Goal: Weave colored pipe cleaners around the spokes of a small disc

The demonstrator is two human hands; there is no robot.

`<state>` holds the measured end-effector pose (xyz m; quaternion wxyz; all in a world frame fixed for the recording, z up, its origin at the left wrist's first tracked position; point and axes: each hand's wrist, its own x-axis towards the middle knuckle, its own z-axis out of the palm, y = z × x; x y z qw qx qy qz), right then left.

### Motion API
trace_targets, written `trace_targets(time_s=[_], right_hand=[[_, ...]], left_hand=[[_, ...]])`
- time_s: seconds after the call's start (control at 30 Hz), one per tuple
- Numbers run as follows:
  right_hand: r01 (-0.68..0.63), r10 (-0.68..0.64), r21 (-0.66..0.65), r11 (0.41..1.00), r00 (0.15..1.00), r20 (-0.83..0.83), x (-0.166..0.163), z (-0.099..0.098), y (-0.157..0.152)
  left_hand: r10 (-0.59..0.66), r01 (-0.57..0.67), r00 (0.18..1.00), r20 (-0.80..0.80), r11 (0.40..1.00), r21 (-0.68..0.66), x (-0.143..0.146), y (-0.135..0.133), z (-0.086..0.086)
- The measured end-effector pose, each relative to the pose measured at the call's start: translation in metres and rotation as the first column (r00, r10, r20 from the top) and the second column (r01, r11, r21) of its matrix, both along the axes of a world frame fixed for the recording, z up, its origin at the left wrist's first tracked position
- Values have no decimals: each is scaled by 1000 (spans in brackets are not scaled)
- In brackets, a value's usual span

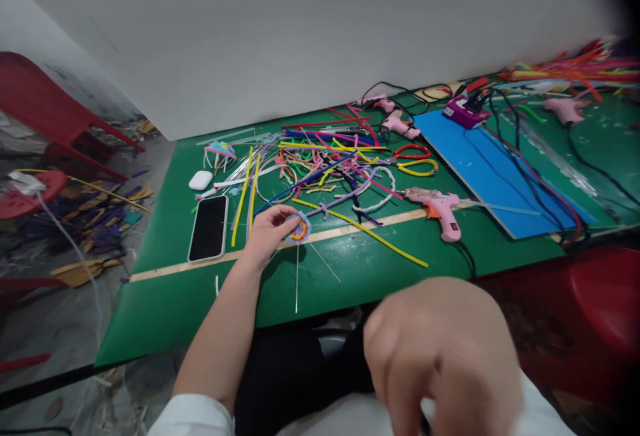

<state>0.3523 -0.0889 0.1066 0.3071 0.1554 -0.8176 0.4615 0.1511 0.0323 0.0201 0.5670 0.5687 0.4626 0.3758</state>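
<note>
My left hand (267, 233) is stretched out over the green table (165, 303), its fingers pinched on a small round coil (299, 229) of rainbow-coloured pipe cleaner with a thin wire hanging below it. My right hand (445, 356) is close to the camera, blurred, with the fingers curled downward; whether it holds anything is hidden. A heap of coloured pipe cleaners (330, 169) lies just beyond the left hand. A long yellow pipe cleaner (370, 233) runs to its right.
A black phone (209, 227) and a white earbud case (201, 180) lie at the left. Pink glue guns (440, 209) with cables, red and yellow scissors (417, 159), a blue board (495, 176) and a purple power strip (465, 113) are at the right. Red chairs (45, 103) stand left and right.
</note>
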Motion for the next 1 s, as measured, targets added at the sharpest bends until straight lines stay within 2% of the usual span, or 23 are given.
trace_targets(time_s=[0.03, 0.07, 0.1, 0.13, 0.17, 0.2, 0.27, 0.3, 0.33, 0.4, 0.53, 0.63, 0.8, 1.0], right_hand=[[70, -67, -60, 996, 997, 41, 5, -1, 6], [159, -141, -109, 981, 978, 156, 10, -4, 13], [284, -236, -150, 947, 932, 277, 15, -9, 21], [435, -349, -183, 881, 862, 368, 20, -15, 29], [615, -479, -212, 760, 750, 457, 24, -22, 36], [762, -577, -229, 606, 619, 533, 26, -30, 43], [913, -685, -266, 310, 409, 604, 24, -47, 54], [934, -713, -283, 220, 352, 607, 20, -55, 58], [937, -735, -296, 187, 334, 591, 16, -61, 61], [916, -758, -337, 219, 377, 532, 5, -69, 65], [839, -760, -411, 357, 517, 394, -12, -76, 68], [814, -757, -407, 414, 557, 342, -16, -80, 69], [837, -783, -318, 446, 537, 315, -17, -81, 71], [842, -783, -307, 444, 531, 325, -19, -81, 72]], left_hand=[[-7, 7, 1000, 10, 1000, -12, -1, 0, 0], [-15, 16, 1000, 23, 1000, -27, -1, 0, 0], [-25, 27, 999, 36, 999, -41, -2, 0, 0], [-40, 43, 998, 50, 998, -54, -2, 0, 0], [-59, 63, 996, 65, 996, -66, -2, -1, 1], [-79, 85, 994, 80, 994, -74, -2, -1, 1], [-124, 133, 987, 101, 988, -85, -3, -3, 3], [-146, 155, 984, 106, 984, -88, -2, -4, 3], [-167, 177, 980, 109, 980, -92, -2, -5, 4], [-210, 222, 971, 113, 969, -104, -2, -6, 5], [-268, 288, 954, 136, 945, -158, -1, -8, 6], [-297, 324, 942, 158, 925, -197, -2, -9, 7], [-309, 347, 931, 194, 914, -210, -3, -8, 7], [-289, 334, 934, 210, 915, -227, -3, -8, 9]])
